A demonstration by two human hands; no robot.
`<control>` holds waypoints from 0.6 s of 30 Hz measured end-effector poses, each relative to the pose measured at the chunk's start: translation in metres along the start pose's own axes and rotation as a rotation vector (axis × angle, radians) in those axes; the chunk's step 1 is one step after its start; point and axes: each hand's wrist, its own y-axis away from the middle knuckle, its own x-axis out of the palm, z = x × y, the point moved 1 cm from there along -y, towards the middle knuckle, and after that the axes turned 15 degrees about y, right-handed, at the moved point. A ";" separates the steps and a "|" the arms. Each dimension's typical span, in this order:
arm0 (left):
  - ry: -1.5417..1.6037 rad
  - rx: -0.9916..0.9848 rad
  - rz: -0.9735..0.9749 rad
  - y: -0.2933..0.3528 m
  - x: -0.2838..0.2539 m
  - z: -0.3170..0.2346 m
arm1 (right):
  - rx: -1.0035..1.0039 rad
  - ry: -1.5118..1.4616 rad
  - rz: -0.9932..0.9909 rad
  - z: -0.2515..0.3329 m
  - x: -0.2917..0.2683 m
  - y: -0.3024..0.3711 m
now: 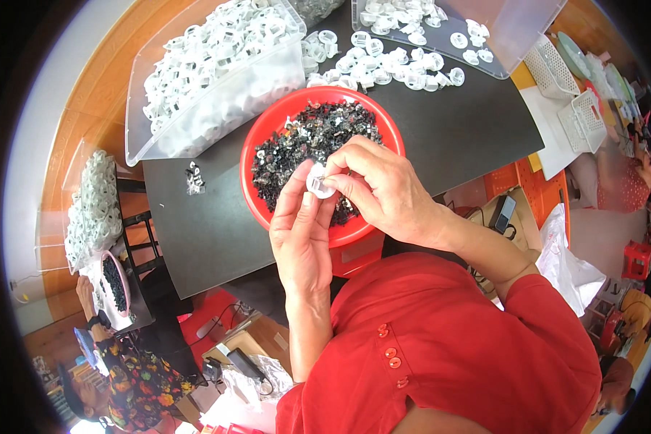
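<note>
My left hand [301, 217] grips a small round white plastic part [318, 182] between thumb and fingers. My right hand [383, 184] meets it from the right, thumb and forefinger pinched at its edge; whether a smaller piece sits between those fingertips is hidden. Both hands are over a red round basin [252, 145] holding many small black and clear plastic pieces [318, 123]. Beyond the basin, loose white plastic parts [383, 69] like the held one lie on the dark table [470, 123].
A clear bin [217, 119] heaped with white parts stands at the back left; another clear bin [513, 43] lies at the back right. A small pile of bits [194, 178] rests left of the basin. At far left a person in a flowered top [141, 376] works beside a pink bowl [126, 286].
</note>
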 end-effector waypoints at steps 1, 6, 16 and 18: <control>0.001 0.000 0.000 0.000 0.000 0.001 | 0.000 0.001 0.000 -0.001 0.001 0.000; -0.027 0.015 -0.023 0.000 0.004 0.000 | -0.024 0.040 -0.137 -0.006 -0.005 -0.006; -0.326 0.203 0.068 -0.004 0.003 0.003 | 0.266 -0.663 0.195 -0.007 -0.001 -0.002; -0.316 0.200 0.084 -0.002 0.002 0.002 | 0.344 -0.778 0.283 -0.009 -0.003 -0.004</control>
